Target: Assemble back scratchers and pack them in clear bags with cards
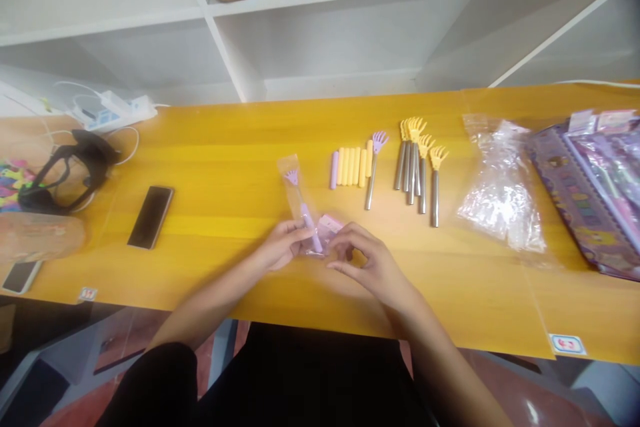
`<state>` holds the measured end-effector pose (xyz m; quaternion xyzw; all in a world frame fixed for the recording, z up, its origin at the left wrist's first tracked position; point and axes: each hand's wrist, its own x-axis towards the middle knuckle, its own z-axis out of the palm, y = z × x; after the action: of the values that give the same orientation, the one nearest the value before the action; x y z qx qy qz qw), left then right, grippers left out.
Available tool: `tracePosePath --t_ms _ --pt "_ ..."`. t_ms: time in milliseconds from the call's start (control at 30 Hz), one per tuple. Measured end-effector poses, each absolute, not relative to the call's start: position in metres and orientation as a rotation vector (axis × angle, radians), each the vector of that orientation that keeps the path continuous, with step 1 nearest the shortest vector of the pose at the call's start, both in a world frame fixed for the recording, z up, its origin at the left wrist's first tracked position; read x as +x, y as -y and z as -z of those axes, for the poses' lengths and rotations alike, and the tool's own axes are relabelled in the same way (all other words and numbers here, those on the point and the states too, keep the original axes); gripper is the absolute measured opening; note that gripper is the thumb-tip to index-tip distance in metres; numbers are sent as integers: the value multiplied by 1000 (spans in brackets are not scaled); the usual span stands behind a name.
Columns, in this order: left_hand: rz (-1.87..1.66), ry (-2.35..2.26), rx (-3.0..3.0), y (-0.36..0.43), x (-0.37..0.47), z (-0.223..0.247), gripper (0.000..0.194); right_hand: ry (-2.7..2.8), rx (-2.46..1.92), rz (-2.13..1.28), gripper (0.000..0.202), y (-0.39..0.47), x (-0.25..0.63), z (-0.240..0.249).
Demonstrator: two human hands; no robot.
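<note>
My left hand [286, 244] is closed on the lower part of a purple back scratcher [311, 227] that lies inside a clear plastic sleeve [289, 164]. Close by, my right hand [361, 255] curls with thumb and fingertips near the open end of the sleeve; whether it grips the film is too blurred to tell. A small pink card [329, 225] shows between the hands. Beyond them lie several yellow handle tubes [351, 167] and one purple tube [334, 170] in a row. Beside the row is a purple-headed scratcher rod [373, 170], then several yellow-headed scratcher rods [435, 180].
Clear plastic bags [500, 193] are piled at the right, next to a patterned purple box [565, 193] of packed items. At the left lie a dark phone [151, 217], a black strapped headset [70, 173] and a power strip [123, 112]. White shelving [225, 53] stands behind the table.
</note>
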<state>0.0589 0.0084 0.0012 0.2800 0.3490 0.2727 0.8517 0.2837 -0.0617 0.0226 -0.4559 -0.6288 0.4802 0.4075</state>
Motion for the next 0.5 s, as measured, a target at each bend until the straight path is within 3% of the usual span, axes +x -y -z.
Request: tracePosePath --t_ms 267,500 --pt "-512 -688 587 -7 59 0 40 1682 -1100 -1144 7 65 286 -18" --pt "-522 -745 616 -7 59 0 46 1756 -1044 -1013 13 69 284 -9"
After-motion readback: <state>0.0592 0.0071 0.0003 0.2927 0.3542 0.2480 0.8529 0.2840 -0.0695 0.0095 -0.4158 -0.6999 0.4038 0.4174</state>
